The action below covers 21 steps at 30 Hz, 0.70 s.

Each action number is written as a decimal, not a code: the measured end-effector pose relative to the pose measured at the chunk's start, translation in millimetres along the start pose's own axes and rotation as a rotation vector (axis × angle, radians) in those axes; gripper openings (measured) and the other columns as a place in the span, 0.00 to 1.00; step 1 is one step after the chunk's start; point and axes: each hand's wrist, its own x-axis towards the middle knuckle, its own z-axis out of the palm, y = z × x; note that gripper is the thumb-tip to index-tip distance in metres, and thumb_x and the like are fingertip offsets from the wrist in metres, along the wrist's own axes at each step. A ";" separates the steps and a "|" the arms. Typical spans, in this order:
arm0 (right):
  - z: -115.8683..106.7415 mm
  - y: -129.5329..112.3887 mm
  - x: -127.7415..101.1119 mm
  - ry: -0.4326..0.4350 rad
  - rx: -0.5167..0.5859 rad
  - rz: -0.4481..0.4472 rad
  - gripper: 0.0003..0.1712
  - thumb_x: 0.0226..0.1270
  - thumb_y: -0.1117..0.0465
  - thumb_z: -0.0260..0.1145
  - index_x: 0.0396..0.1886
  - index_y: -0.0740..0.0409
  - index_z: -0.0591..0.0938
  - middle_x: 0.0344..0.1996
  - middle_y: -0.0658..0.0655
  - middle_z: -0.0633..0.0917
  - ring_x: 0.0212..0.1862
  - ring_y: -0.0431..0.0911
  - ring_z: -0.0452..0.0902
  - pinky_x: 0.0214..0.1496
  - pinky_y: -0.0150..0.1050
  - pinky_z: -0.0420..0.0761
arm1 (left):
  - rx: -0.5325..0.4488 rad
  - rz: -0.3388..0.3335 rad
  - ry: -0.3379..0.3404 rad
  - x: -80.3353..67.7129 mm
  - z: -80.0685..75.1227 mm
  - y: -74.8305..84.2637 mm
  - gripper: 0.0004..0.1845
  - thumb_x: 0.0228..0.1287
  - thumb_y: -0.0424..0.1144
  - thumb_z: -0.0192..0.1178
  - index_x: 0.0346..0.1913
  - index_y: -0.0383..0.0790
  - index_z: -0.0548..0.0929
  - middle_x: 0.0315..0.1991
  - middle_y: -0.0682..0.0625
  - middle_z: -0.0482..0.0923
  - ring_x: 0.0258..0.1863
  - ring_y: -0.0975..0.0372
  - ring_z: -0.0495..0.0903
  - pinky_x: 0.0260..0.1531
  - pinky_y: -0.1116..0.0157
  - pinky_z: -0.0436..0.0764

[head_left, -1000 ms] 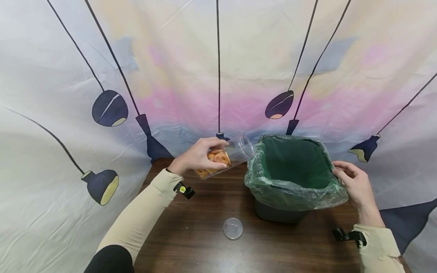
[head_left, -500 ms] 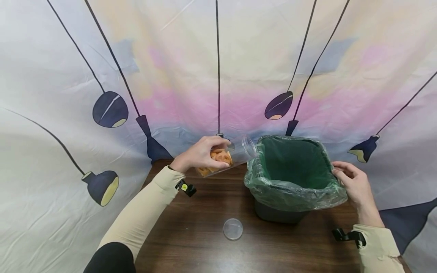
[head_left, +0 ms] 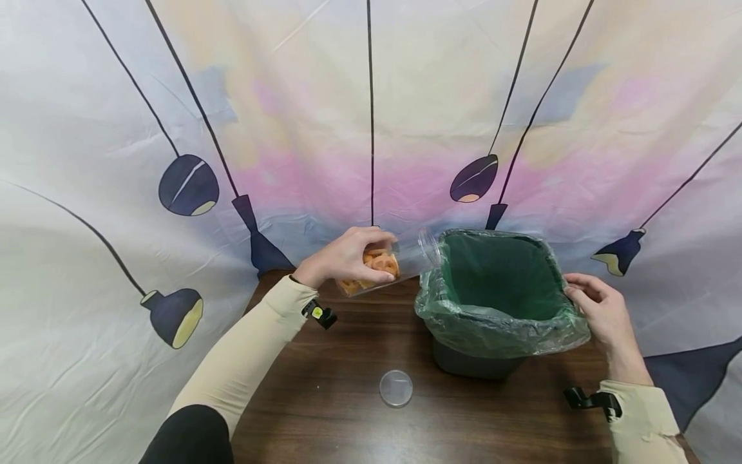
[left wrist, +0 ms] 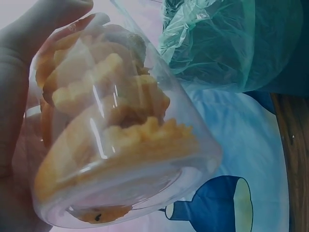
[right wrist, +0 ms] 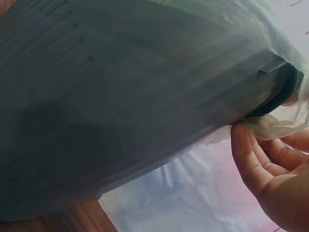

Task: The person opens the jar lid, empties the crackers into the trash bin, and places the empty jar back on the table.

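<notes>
Head view, left to right. A printed curtain (head_left: 116,129) with dark hanging-lamp shapes fills the upper frame and both sides. From the lower left, your left sleeve (head_left: 243,354) rises toward the centre of the frame, a small black clip (head_left: 321,314) fastened at the wrist. Your left hand (head_left: 342,261) is curled round a clear plastic jar (head_left: 388,264), gripping it from above; the jar is tipped on its side above the far edge of the table (head_left: 348,425), its open mouth turned rightward and just beside the left rim of the bin. Orange ridged crackers (head_left: 377,264) are packed in the jar's closed end, under your fingers. The left wrist view shows the jar (left wrist: 120,130) from its base, crackers (left wrist: 116,130) pressed against the clear wall, your hand (left wrist: 14,96) wrapped round its left side, and the green liner (left wrist: 231,43) at the upper right.

At lower centre of the head view, a round clear lid (head_left: 396,388) lies flat on the table, well apart from the jar. Right of centre stands a dark bin (head_left: 469,364) lined with a green bag (head_left: 498,322) folded over its rim. At the right, your right hand (head_left: 599,312) rests against the bin's right rim, fingers loosely bent; the right wrist view shows your fingertips (right wrist: 241,145) touching the bag's edge (right wrist: 265,126) below the bin wall (right wrist: 120,96), though whether they pinch it cannot be told.
</notes>
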 end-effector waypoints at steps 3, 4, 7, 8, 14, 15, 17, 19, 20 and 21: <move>-0.1 -0.2 -0.1 -0.001 -0.003 0.002 0.15 0.72 0.59 0.60 0.55 0.55 0.80 0.35 0.31 0.80 0.39 0.29 0.74 0.34 0.25 0.71 | 0.010 0.001 -0.007 2.6 -0.8 1.0 0.35 0.50 0.54 0.72 0.60 0.40 0.77 0.44 0.50 0.80 0.34 0.65 0.76 0.31 0.68 0.79; -0.1 -0.2 -0.1 -0.001 -0.004 0.003 0.15 0.72 0.59 0.60 0.55 0.55 0.80 0.36 0.31 0.80 0.39 0.29 0.74 0.34 0.25 0.71 | 0.013 -0.001 -0.010 3.3 -1.2 1.2 0.36 0.50 0.54 0.72 0.61 0.40 0.77 0.44 0.49 0.80 0.34 0.65 0.76 0.31 0.68 0.79; -0.3 -0.2 0.3 0.000 -0.007 0.005 0.15 0.72 0.59 0.60 0.55 0.54 0.80 0.36 0.31 0.80 0.38 0.29 0.74 0.33 0.25 0.71 | 0.019 -0.013 -0.023 5.4 -2.2 1.0 0.36 0.51 0.55 0.71 0.61 0.41 0.77 0.46 0.47 0.81 0.37 0.65 0.76 0.34 0.67 0.79; -0.4 -0.3 0.5 0.000 -0.006 0.006 0.15 0.72 0.59 0.60 0.55 0.54 0.80 0.36 0.31 0.80 0.38 0.29 0.74 0.33 0.26 0.70 | 0.019 -0.017 -0.029 5.9 -2.5 0.8 0.36 0.51 0.55 0.71 0.61 0.41 0.77 0.47 0.47 0.81 0.37 0.64 0.76 0.34 0.67 0.79; -1.0 -0.3 1.0 -0.002 -0.007 0.010 0.15 0.72 0.59 0.60 0.55 0.54 0.80 0.36 0.31 0.80 0.38 0.30 0.73 0.33 0.26 0.70 | 0.025 -0.018 -0.062 8.5 -4.4 1.1 0.37 0.52 0.55 0.71 0.62 0.40 0.76 0.49 0.45 0.80 0.44 0.62 0.78 0.41 0.65 0.80; -1.0 -0.3 0.9 -0.002 -0.009 0.010 0.15 0.72 0.59 0.60 0.55 0.54 0.80 0.35 0.31 0.80 0.38 0.30 0.73 0.33 0.26 0.70 | 0.025 -0.018 -0.067 9.0 -4.6 1.4 0.37 0.52 0.55 0.71 0.62 0.39 0.76 0.50 0.45 0.80 0.44 0.62 0.78 0.42 0.65 0.80; -1.1 -0.1 0.6 -0.004 -0.008 0.012 0.15 0.72 0.59 0.60 0.55 0.54 0.80 0.35 0.32 0.80 0.37 0.30 0.73 0.32 0.26 0.70 | 0.022 -0.023 -0.077 9.8 -4.8 2.2 0.37 0.52 0.55 0.71 0.62 0.39 0.76 0.50 0.46 0.80 0.45 0.62 0.78 0.43 0.66 0.80; -1.2 0.0 0.5 -0.005 -0.009 0.012 0.15 0.72 0.59 0.60 0.55 0.53 0.80 0.35 0.32 0.80 0.37 0.30 0.73 0.32 0.27 0.70 | 0.021 -0.027 -0.083 11.3 -4.9 3.0 0.36 0.52 0.55 0.71 0.62 0.40 0.76 0.46 0.49 0.79 0.41 0.63 0.77 0.39 0.67 0.79; -1.2 -0.1 0.5 -0.006 -0.009 0.011 0.15 0.72 0.59 0.60 0.55 0.54 0.80 0.35 0.32 0.80 0.37 0.30 0.73 0.32 0.27 0.70 | 0.022 -0.027 -0.084 12.1 -5.1 3.4 0.35 0.53 0.56 0.70 0.61 0.41 0.76 0.44 0.50 0.79 0.38 0.64 0.76 0.36 0.67 0.79; -1.3 -0.1 0.5 -0.007 -0.009 0.010 0.15 0.72 0.59 0.60 0.56 0.54 0.80 0.35 0.32 0.80 0.38 0.30 0.73 0.32 0.27 0.70 | 0.023 -0.023 -0.083 12.9 -5.4 3.8 0.34 0.53 0.56 0.70 0.60 0.41 0.77 0.41 0.51 0.78 0.35 0.64 0.75 0.33 0.67 0.77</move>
